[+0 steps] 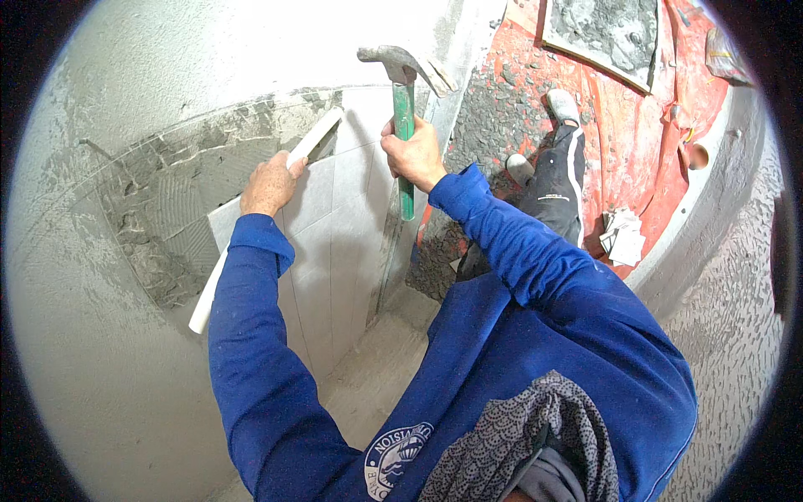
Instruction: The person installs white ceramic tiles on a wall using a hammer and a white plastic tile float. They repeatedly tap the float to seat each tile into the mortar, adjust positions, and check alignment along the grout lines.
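Note:
My left hand [269, 186] is closed round a long, straight white bar [212, 289], which slants across the wall. The bar lies over the edge of the pale grey wall tiles [343, 197], next to a patch of grey mortar [188, 205] combed into ridges. My right hand [416, 156] grips a claw hammer [404, 113] by its green handle. The hammer's metal head is raised above the fist, apart from the bar. Whether the bar presses on the tiles along its whole length, I cannot tell.
To the right, a red sheet [619, 155] covers the floor, strewn with grey rubble [481, 125]. A board heaped with mortar [602, 38] lies at its far end. Small white pieces [623, 236] are piled near the right wall. A nail-like rod [96, 149] sticks out at left.

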Action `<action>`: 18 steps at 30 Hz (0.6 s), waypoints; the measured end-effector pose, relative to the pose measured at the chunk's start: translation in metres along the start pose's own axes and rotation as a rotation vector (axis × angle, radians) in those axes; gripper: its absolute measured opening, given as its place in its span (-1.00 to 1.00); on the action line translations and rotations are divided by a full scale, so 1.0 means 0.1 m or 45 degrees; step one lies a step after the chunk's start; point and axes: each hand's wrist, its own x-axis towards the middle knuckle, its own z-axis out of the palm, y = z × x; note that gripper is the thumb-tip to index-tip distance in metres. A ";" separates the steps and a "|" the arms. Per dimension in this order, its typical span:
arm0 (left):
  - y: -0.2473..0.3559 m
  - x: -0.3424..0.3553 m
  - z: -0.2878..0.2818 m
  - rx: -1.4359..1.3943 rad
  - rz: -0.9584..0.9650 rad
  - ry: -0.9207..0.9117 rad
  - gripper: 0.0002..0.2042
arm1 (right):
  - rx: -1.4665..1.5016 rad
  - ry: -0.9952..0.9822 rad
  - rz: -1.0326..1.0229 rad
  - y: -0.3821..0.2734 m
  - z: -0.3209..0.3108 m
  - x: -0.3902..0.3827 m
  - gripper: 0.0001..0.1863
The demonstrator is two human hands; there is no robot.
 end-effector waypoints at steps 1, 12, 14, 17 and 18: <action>0.02 -0.01 -0.04 0.017 0.015 -0.002 -0.54 | 0.009 0.018 -0.005 0.03 0.00 0.00 -0.87; 0.13 0.14 -0.22 -0.131 -0.102 -0.200 -0.52 | -0.100 0.106 -0.086 0.31 0.09 -0.01 -0.88; 0.15 0.19 -0.27 -0.147 -0.158 -0.257 -0.52 | -0.112 0.057 -0.046 0.31 0.08 0.09 -0.89; 0.18 0.24 -0.33 -0.065 -0.095 -0.261 -0.51 | 0.059 0.001 0.172 0.23 0.05 0.25 -0.91; 0.18 0.27 -0.34 -0.043 -0.098 -0.277 -0.52 | -0.109 -0.093 0.285 0.17 0.00 0.32 -0.90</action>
